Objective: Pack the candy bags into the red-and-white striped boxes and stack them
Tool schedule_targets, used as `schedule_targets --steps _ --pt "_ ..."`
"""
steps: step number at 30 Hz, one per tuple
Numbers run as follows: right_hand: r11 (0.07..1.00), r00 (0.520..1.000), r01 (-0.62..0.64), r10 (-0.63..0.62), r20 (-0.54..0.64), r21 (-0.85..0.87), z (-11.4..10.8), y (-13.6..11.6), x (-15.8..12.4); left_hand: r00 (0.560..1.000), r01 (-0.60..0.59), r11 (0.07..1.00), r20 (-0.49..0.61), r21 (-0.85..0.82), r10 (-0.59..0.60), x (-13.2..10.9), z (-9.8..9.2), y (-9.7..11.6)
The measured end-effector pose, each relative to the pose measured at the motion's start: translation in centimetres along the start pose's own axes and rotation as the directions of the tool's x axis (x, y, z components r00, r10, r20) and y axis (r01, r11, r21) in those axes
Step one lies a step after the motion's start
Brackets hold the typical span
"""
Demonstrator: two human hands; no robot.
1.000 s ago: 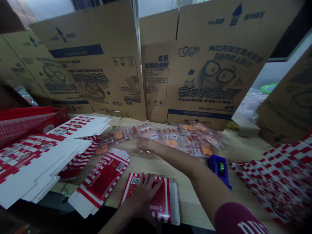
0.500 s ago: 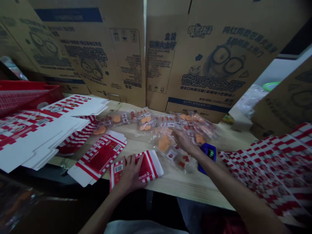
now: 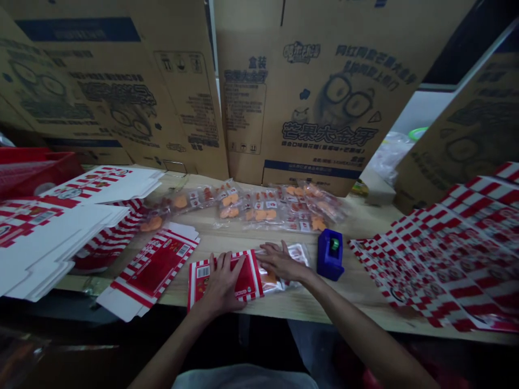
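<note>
The red box [image 3: 248, 282] is under the left hand [image 3: 221, 283], fingers spread; the clear bag [image 3: 299, 254] is under the right hand [image 3: 284, 265], fingers spread too.

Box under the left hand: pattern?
The box has a red panel and red-and-white striped edges; head view.

Cardboard carton [image 3: 279, 108]: 芒果大金牙, 盒装 | red-striped box [image 3: 248, 278]: barcode [image 3: 203, 271]

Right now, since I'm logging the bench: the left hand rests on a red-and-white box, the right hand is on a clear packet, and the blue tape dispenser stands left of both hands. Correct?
No: the head view shows the blue tape dispenser to the right of both the left hand and the right hand; the rest holds.
</note>
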State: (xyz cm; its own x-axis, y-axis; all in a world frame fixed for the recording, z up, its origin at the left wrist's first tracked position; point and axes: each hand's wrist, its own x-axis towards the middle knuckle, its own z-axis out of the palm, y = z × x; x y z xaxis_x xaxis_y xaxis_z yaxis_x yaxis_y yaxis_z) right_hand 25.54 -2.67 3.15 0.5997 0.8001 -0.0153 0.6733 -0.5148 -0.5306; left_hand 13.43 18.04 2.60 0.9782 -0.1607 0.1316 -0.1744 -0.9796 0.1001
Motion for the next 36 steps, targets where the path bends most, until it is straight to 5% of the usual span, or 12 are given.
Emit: schedule_targets --steps 4,8,12,14,19,21,23,26,27,32,34,36 --pt "0.981 0.969 -0.122 0.151 -0.196 0.152 2.6 0.5 0.4 0.997 0.017 1.0 0.082 -0.025 -0.015 0.2 0.7 -0.4" --pt "0.91 0.739 -0.317 0.414 -0.531 0.268 1.9 3.3 -1.8 0.992 0.028 0.999 0.124 -0.039 -0.023 0.0 1.1 -0.8" --pt "0.751 0.57 -0.529 0.659 -0.491 0.395 1.2 4.6 -4.5 0.991 0.046 0.997 0.126 -0.054 -0.039 0.0 1.2 -0.6" --pt "0.734 0.582 -0.488 0.677 -0.45 0.472 2.2 3.4 -4.7 0.99 0.063 0.996 0.129 -0.06 -0.055 0.2 1.2 -0.2" --pt "0.726 0.833 -0.159 0.463 -0.304 0.669 6.7 -2.6 -3.2 0.992 0.079 0.995 0.099 -0.055 -0.073 0.6 1.0 0.7" --pt "0.679 0.869 -0.083 0.408 -0.281 0.729 7.7 -4.5 -2.9 0.993 0.102 0.993 0.067 -0.052 -0.098 0.6 0.8 0.6" --pt "0.643 0.794 -0.043 0.487 -0.364 0.765 8.1 -5.6 -2.9 0.988 0.153 0.987 0.017 -0.05 -0.152 0.6 0.6 0.4" --pt "0.603 0.555 0.018 0.657 -0.51 0.797 8.5 -6.4 -3.1 0.949 0.293 0.953 -0.101 -0.072 -0.299 0.8 -0.2 0.8" --pt "0.564 0.528 0.061 0.682 -0.506 0.824 8.6 -6.5 -3.0 0.929 0.333 0.938 -0.14 -0.094 -0.344 0.8 -0.6 1.2" --pt "0.361 0.533 0.184 0.745 -0.402 0.914 7.9 -6.4 -2.7 0.905 0.303 0.872 -0.171 -0.386 -0.39 -0.1 -1.6 2.5" --pt "0.31 0.552 0.193 0.75 -0.364 0.931 7.0 -6.0 -3.0 0.905 0.266 0.753 -0.113 -0.602 -0.41 -0.7 -1.5 2.2" --pt "0.238 0.644 0.182 0.705 -0.299 0.954 6.3 -5.5 -3.8 0.919 0.227 0.523 0.003 -0.821 -0.394 -1.3 -1.2 1.6"
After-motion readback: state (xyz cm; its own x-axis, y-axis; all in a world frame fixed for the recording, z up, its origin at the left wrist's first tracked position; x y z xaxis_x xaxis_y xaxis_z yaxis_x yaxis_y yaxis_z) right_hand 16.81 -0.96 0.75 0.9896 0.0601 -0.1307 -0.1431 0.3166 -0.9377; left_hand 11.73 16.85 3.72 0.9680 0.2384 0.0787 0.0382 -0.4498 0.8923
